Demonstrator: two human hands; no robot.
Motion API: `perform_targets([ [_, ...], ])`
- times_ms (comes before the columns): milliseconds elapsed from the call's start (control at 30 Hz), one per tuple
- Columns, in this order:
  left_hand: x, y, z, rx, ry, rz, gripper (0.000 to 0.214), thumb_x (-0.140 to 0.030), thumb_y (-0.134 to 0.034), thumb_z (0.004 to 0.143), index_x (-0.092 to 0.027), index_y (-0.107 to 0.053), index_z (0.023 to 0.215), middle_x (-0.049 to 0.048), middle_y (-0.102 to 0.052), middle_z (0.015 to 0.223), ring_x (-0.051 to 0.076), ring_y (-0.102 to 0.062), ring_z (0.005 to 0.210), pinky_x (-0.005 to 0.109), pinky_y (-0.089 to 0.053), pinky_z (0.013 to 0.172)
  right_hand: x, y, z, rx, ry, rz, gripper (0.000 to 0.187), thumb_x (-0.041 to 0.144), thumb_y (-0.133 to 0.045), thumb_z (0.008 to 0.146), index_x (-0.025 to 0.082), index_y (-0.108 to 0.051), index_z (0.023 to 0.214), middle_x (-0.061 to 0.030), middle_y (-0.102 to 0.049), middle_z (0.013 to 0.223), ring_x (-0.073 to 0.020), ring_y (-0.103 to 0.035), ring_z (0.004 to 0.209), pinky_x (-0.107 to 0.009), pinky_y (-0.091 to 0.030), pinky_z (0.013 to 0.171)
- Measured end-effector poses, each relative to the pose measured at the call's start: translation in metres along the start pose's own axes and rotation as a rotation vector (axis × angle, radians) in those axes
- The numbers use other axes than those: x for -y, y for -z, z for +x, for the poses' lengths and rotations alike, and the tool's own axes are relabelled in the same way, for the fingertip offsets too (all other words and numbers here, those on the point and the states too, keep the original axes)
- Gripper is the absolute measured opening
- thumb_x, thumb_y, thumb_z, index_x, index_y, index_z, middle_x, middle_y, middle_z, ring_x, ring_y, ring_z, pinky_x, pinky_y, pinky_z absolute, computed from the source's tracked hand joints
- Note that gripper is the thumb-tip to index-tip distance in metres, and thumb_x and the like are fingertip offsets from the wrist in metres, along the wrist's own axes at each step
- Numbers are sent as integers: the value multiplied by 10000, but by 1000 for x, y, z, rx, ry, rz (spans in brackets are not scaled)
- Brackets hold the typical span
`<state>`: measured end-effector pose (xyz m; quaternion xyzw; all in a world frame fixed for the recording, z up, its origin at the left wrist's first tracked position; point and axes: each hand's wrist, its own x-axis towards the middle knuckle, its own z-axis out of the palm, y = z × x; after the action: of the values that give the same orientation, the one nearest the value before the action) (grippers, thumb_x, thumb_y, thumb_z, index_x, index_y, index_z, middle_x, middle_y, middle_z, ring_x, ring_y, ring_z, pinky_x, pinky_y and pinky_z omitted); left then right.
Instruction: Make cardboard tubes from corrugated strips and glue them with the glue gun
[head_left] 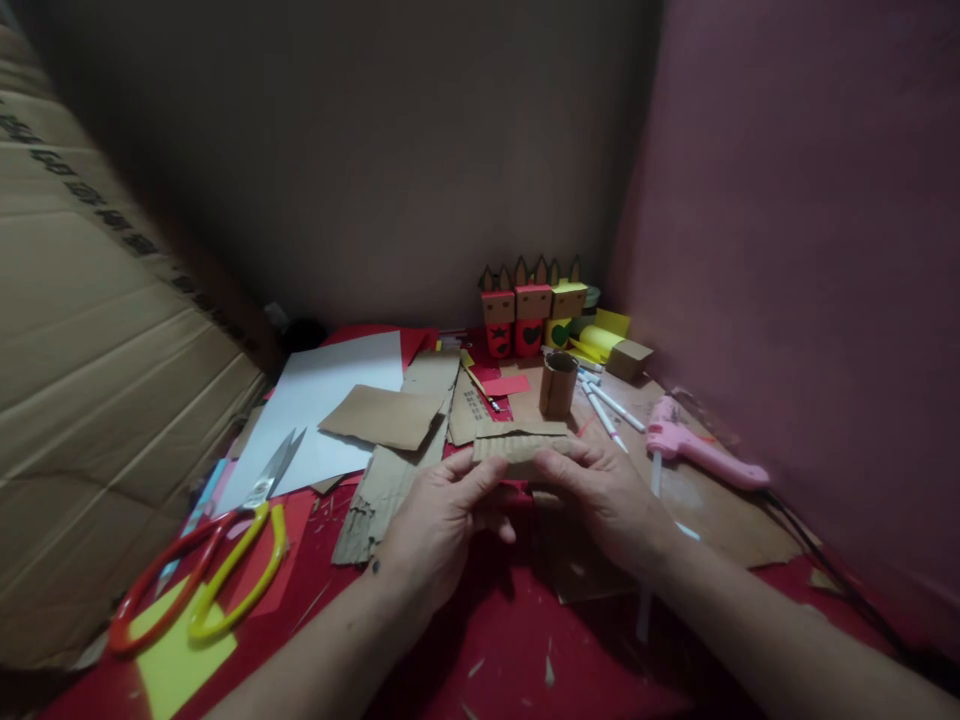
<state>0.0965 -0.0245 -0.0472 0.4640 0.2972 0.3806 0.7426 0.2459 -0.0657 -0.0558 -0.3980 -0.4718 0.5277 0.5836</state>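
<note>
Between my two hands is a small strip of corrugated cardboard (517, 446), its ridged side showing and its upper edge bent over or torn. My left hand (450, 510) pinches its left end with the thumb in front. At the other end, my right hand (600, 490) grips it with the thumb lying across the face. The fingers behind the strip are mostly hidden. Just beyond it stands a short cardboard tube (559, 386), upright. A flat cardboard piece (382, 416) lies to the left, partly over white paper (337, 375).
Scissors (255, 510) with red and yellow handles lie at left. A pink glue gun (701, 445) rests on cardboard at right, its cord trailing forward. Several markers (611, 405) and decorated cardboard figures (529, 315) are farther back. A large cardboard sheet (97, 350) stands along the left.
</note>
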Motion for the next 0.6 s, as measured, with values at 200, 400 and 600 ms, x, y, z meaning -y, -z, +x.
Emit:
perform_targets([
  [200,2,4,3,-20,69,-10,151,-279,-639,758,-136,-599,783,13,-612,578,98,-535,406,164,-410,284,4,-3,3,33,-53,54,180,298,-618,776,187,-709,884,-19,-656,714,-137,-595,690,-319,-477,752],
  [400,-1,2,5,-70,-18,-30,167,-247,-657,740,-102,-592,792,48,-641,618,117,-591,480,203,-496,399,10,-6,1,-10,-137,154,194,272,-709,679,157,-684,832,-13,-652,695,-111,-588,584,-251,-482,575],
  [600,2,0,5,-53,-49,16,194,-242,-623,774,-79,-617,880,72,-654,653,147,-626,555,247,-531,506,5,1,5,-85,-140,173,181,308,-703,687,164,-677,794,-1,-632,605,-103,-579,506,-244,-477,531],
])
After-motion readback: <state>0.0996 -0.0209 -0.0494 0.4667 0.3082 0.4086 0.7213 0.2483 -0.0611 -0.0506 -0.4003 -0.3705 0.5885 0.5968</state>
